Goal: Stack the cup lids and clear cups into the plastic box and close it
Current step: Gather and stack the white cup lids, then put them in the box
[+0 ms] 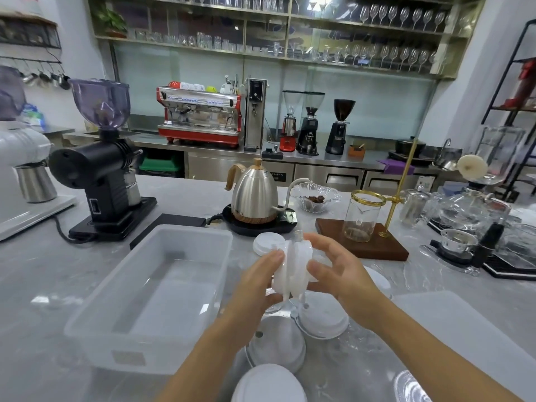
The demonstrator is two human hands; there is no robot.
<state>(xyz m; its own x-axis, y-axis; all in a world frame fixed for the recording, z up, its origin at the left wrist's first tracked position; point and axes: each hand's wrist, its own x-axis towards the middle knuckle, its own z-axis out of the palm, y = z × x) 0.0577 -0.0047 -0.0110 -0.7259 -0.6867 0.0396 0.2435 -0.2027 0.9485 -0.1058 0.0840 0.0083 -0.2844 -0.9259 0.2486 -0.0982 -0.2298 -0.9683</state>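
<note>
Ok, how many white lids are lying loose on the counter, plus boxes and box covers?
Loose white lids: 5
Plastic box: 1
Box cover: 1
Total: 7
Not counted: held lids, too blurred.

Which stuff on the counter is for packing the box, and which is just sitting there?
For the job: the plastic box, the lids held on edge between the left hand and right hand, loose lids on the counter, the box lid.

Just sitting there: kettle, black grinder, glass beaker, glass dish.
</note>
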